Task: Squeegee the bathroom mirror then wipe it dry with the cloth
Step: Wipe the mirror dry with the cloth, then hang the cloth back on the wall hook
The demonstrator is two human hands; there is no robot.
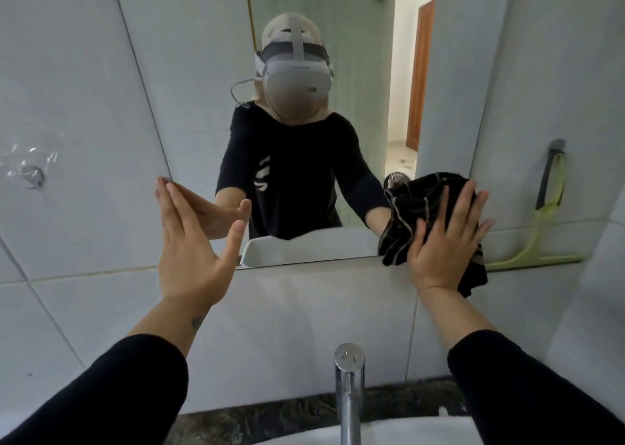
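Mirror (304, 38): flat, frameless glass sheet set into the far wall, with straight edges that slant in this wide view; its bottom edge runs just above a tile band.
Cloth (416, 204): black fabric with thin pale stripes, bunched and creased, pressed over the mirror's lower right corner; a soft fold hangs down past the bottom edge onto the tile.
Right hand (443, 238): palm flat on the cloth, 4 fingers straight and spread, thumb out to the right; it presses the fabric against the glass and does not curl round it.
Left hand (192, 238): fingers straight and together, thumb held apart; fingertips touch the mirror's lower left corner, and it holds nothing.
Squeegee (537, 238): pale yellow-green plastic with a dark grey handle, to the right of the mirror and apart from both hands; its handle leans up towards a wall hook and its long thin blade lies along the tile ledge.
Sleeves (111, 387): black, matte, reaching the forearms.
Wall tiles (67, 106): large, glossy, pale grey rectangles with thin dark grout lines.
Tap (348, 387): polished chrome cylinder, near and centre, rising over a white basin rim.
Counter (270, 417): dark speckled stone behind the tap.
Wall fitting (32, 173): small round metal piece with clear plastic, far left.
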